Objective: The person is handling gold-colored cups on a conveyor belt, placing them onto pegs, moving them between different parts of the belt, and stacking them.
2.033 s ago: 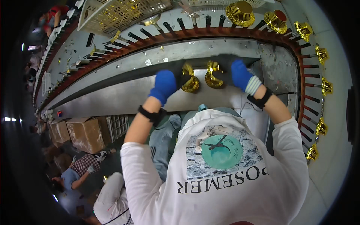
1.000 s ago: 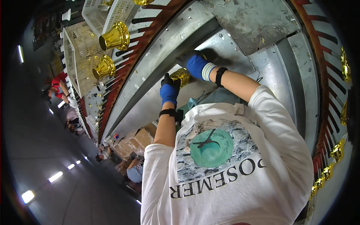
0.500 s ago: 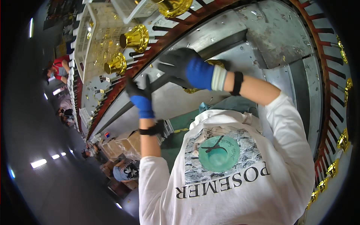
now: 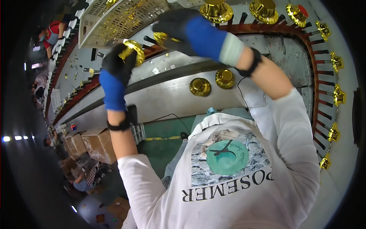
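Both my hands wear black-palmed gloves with blue backs. My left hand is closed around a shiny gold bell-shaped piece with a flared, ruffled rim. To its right, my right hand closes on another gold bell-shaped piece, which my fingers partly cover. Both pieces are beside the dark pegs of a curved conveyor rail. Closer to me, two more gold pieces, a left one and a right one, stand on the metal ledge.
A cream plastic crate stands beyond my hands. More gold pieces ride on the rail, including a large one and one with a red inside. Wrapped cartons stand at lower left. A person in red is far left.
My open hands have moved to the rail and closed on gold pieces, the left hand going left and up. The view has shifted, and two gold pieces on the ledge now show fully.
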Motion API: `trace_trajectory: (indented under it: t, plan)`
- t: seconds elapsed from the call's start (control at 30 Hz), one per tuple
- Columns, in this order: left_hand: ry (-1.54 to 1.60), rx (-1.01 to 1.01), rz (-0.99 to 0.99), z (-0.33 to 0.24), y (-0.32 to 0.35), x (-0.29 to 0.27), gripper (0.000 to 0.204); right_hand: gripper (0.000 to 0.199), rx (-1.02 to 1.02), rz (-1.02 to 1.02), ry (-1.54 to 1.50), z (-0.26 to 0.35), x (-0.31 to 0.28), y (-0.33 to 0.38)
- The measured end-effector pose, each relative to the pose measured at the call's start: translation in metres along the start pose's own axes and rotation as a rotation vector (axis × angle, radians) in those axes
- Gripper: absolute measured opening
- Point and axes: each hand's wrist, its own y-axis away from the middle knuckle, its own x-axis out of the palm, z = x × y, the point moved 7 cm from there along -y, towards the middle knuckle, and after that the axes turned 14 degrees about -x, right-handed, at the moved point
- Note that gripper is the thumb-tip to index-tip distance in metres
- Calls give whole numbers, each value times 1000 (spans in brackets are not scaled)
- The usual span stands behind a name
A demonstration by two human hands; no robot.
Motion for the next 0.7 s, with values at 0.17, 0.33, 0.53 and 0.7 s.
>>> trace_trajectory:
  t: [0.17, 0.33, 0.53, 0.7]
  plan:
    - [82, -134, 430, 20, 130, 112, 57, 42, 214, 322, -250, 48, 25, 123]
    - [-213, -62, 474, 9, 159, 244, 60, 48, 563, 453, -198, 51, 55, 251]
    - [-313, 64, 294, -7, 143, 197, 84, 55, 287, 279, 11, 64, 18, 190]
    - [-129, 54, -231, -55, 12, 54, 79, 60, 92, -145, 444, -4, -83, 56]
